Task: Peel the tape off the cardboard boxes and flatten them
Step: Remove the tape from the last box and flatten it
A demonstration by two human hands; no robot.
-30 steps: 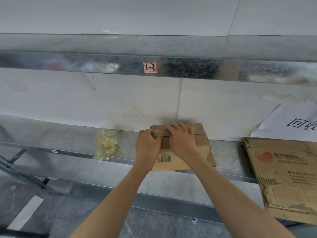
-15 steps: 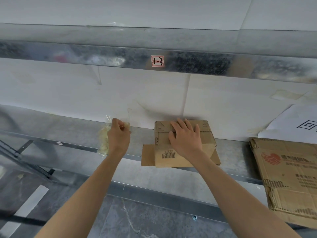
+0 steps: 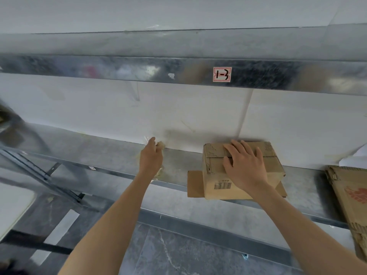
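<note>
Away from the cardboard box [image 3: 218, 192] on the shelf [image 3: 111, 155] your left hand [image 3: 151, 159] has gone, over to the tape wad [image 3: 160, 144] by the wall (its grip is hidden; I cannot tell). Your right hand [image 3: 245, 167] lies flat on the box top, fingers spread. You seem to be discarding tape; next, collapse the box.

Left hand [image 3: 151, 158] and right hand [image 3: 246, 167] both bare. Left forearm [image 3: 111, 219] and right forearm [image 3: 303, 225] bare too, uncovered all the way to the near frame edge.
</note>
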